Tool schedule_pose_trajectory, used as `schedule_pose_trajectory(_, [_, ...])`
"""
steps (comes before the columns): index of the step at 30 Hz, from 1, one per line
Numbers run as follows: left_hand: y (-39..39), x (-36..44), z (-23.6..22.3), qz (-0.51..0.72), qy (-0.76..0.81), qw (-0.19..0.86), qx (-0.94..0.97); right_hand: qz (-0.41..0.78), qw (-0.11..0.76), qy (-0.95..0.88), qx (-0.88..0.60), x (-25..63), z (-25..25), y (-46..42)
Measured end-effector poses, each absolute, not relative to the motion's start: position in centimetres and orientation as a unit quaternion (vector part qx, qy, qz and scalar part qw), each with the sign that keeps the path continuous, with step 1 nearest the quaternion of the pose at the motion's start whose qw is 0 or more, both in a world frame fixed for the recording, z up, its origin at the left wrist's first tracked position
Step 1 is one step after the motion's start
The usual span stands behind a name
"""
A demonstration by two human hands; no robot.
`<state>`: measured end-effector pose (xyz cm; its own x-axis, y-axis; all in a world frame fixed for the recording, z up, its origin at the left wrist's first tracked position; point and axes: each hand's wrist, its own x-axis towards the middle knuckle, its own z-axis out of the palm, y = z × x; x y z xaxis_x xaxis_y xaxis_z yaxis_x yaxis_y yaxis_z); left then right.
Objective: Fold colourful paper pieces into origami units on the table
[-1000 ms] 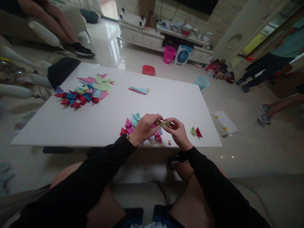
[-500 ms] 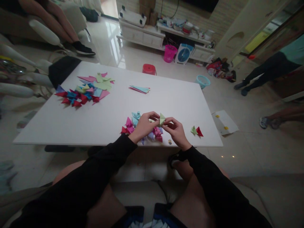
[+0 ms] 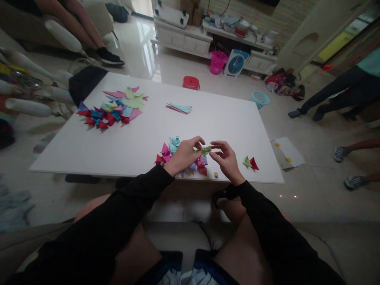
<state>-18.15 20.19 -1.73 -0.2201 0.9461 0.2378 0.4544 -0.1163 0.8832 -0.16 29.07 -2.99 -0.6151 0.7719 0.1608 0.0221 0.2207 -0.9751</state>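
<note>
My left hand (image 3: 184,153) pinches a light green origami piece (image 3: 206,151) above the near edge of the white table. Just right of it, my right hand (image 3: 226,158) has its thumb and fingers apart, close to the piece's right end; I cannot tell whether they touch it. Beneath and beside my left hand lie several folded paper pieces: light blue (image 3: 174,144), magenta (image 3: 165,152), red (image 3: 159,159) and purple, some of them covered by the hand. A small yellow figure (image 3: 216,175) is near my right wrist.
On the white table (image 3: 142,146) are a large pile of origami (image 3: 109,113) at left, a thin paper stack (image 3: 178,108) at the back, and a green and red piece (image 3: 251,162) at right. A red stool (image 3: 190,82) stands beyond. Other people's legs (image 3: 335,95) show at the sides.
The green piece has turned from standing upright to lying more flat. My right hand's fingers have spread and drawn slightly away from it. The view has shifted a little.
</note>
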Motion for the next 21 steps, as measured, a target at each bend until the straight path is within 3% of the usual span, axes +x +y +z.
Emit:
schedule_pose_trajectory(6, [20.1, -17.9, -1.9, 0.435, 0.608, 0.24, 0.619, 0.427, 0.308, -0.815, -0.243, -0.2, -2.1, 28.4])
schedule_pose_trajectory(16, [20.0, -17.4, -2.9, 0.353, 0.613, 0.161, 0.688, 0.322, 0.279, -0.878, -0.218, 0.0, -4.1, 29.0])
schedule_pose_trajectory(21, [20.1, -17.4, -2.8, 0.373, 0.592, 0.16, 0.696, 0.267, 0.253, -0.904, -0.219, 0.1, -4.1, 29.6])
